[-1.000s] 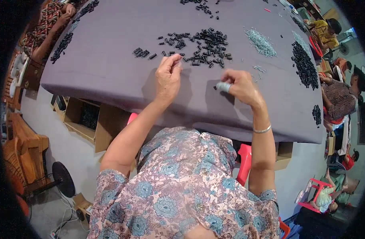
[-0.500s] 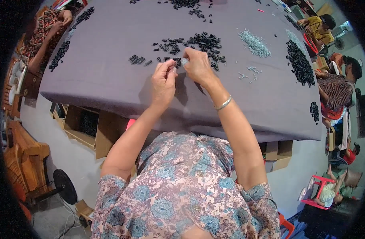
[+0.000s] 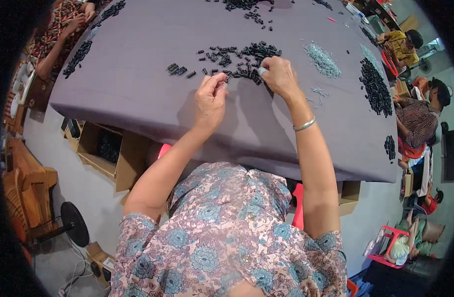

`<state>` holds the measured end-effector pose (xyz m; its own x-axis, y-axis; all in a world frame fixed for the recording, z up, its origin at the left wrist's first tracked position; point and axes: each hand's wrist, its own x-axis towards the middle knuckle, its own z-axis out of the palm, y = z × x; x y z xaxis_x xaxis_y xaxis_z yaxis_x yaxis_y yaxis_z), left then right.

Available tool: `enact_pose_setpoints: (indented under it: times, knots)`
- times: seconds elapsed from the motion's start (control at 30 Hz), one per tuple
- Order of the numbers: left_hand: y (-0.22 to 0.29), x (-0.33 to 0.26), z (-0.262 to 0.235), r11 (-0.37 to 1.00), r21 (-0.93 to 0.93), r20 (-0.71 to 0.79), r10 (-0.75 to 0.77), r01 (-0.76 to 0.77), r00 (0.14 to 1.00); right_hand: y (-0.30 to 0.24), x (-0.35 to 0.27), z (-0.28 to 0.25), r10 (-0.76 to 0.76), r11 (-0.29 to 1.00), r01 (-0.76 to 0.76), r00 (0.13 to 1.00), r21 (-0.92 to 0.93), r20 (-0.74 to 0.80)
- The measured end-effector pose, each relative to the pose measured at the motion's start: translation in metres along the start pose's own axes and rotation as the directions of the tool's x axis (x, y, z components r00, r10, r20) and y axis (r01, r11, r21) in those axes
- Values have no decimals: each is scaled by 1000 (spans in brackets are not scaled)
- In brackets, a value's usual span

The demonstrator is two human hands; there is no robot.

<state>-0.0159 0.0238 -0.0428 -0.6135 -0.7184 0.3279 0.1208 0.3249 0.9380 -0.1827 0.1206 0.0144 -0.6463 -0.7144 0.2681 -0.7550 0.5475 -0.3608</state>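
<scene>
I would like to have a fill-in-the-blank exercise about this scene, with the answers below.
1. A silvery bracelet circles the person's ____ forearm.
2. The small cylindrical parts heaped beside the right hand are coloured ____.
3. The hand farther from the large pale pile is the ____ one.
4. The patterned garment shows blue ____.

Missing words: right; black; left; flowers.

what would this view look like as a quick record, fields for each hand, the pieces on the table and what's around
left hand: left hand, fingertips drawn together near the black pieces; what they hold is unclear
right hand: right hand, over the near right edge of the black pile; grip hidden
right wrist: silver-coloured bracelet
small pieces: grey pile right of the black pile
surface: table under a purple-grey cloth
around: open cardboard box below the table edge, at left; other people along both sides
</scene>
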Motion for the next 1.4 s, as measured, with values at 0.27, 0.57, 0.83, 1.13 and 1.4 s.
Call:
enact_pose_setpoints:
  times: [0.27,0.57,0.83,1.13,1.4]
  knots:
    - [8,-1,1,999,-50,-16,0,-1,1000,-4,13,3,69,994,-58,990,-96,121]
    - [16,-5,1,998,-33,81,46,-44,996,12,-29,-7,69,856,-73,997,511,26]
    - [31,-14,8,987,-153,287,1,44,958,3,-79,-11,121,253,-268,962,930,244]
    - [33,-18,12,971,-239,309,87,-11,947,-4,-88,-10,-20,548,-27,999,836,46]
    - [30,-21,12,960,-256,354,-17,115,935,-14,-92,-9,-51,626,53,998,778,-27]
